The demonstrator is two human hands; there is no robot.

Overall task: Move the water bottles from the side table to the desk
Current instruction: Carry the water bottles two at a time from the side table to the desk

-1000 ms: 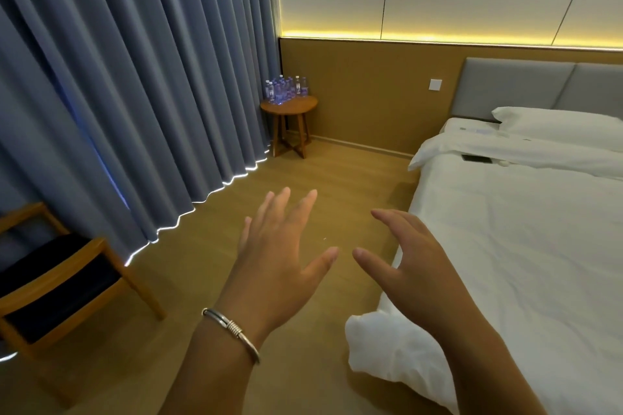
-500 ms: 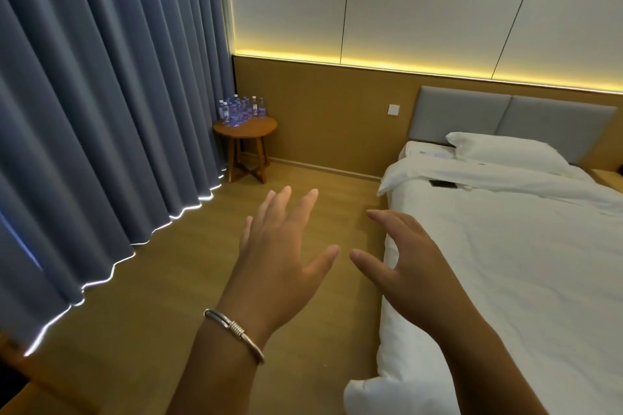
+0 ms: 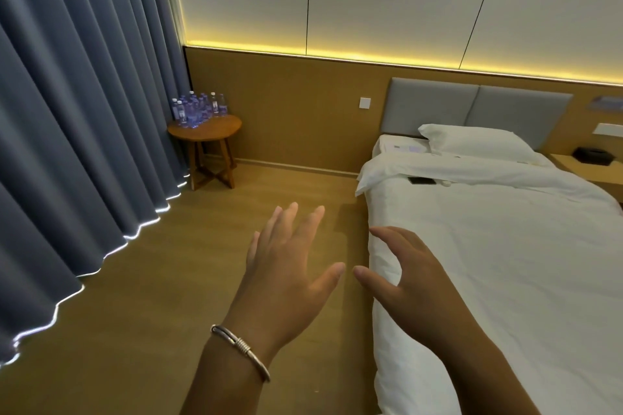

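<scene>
Water bottles (image 3: 199,108) not in my grip: both hands empty. Left hand (image 3: 286,274) flat, fingers straight and spread, silver bracelet (image 3: 241,349) on the wrist. Right hand (image 3: 409,283) loosely arched, fingers relaxed, over the near edge of the white bed (image 3: 505,263). Both hover above the wood floor (image 3: 151,296), thumbs near each other, not touching. Bottles stand upright in a cluster on the round wooden worktop (image 3: 215,130) in the far corner, beside the blue curtain (image 3: 67,111), well apart from my hands.
</scene>
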